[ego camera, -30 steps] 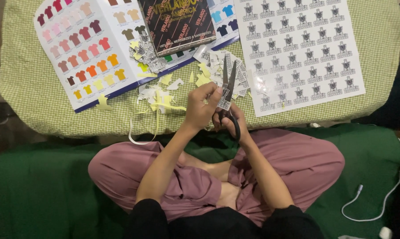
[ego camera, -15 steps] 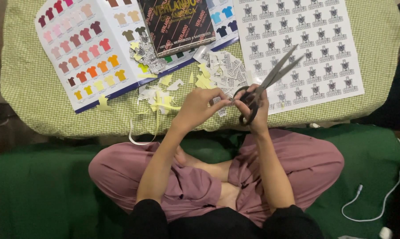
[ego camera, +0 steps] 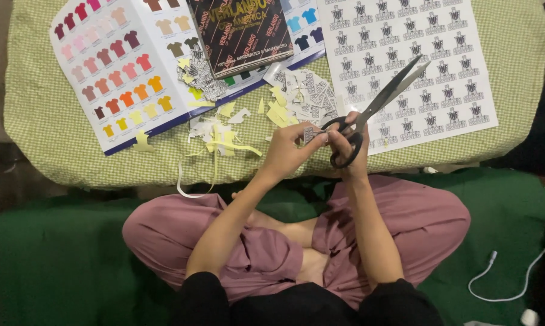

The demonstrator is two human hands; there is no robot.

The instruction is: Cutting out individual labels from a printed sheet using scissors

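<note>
My right hand (ego camera: 348, 150) grips black-handled scissors (ego camera: 378, 104), blades slightly apart and pointing up to the right over a white sticker sheet (ego camera: 417, 66). My left hand (ego camera: 286, 147) pinches a small cut sticker piece (ego camera: 309, 134) right beside the scissor handles. Both hands hover at the near edge of a low table with a green checked cloth (ego camera: 55, 139). Small cut stickers (ego camera: 312, 90) and yellow backing scraps (ego camera: 224, 136) lie just beyond my hands.
An open colour chart of small shirts (ego camera: 118, 66) lies at the left, with a dark booklet (ego camera: 242, 33) on top. I sit cross-legged in pink trousers on a green mat (ego camera: 61, 265). A white cable (ego camera: 514, 278) lies at the lower right.
The scissors swung from upright over the scrap pile to tilted up-right over the sticker sheet. My hands shifted a little right and stay close together around the small piece.
</note>
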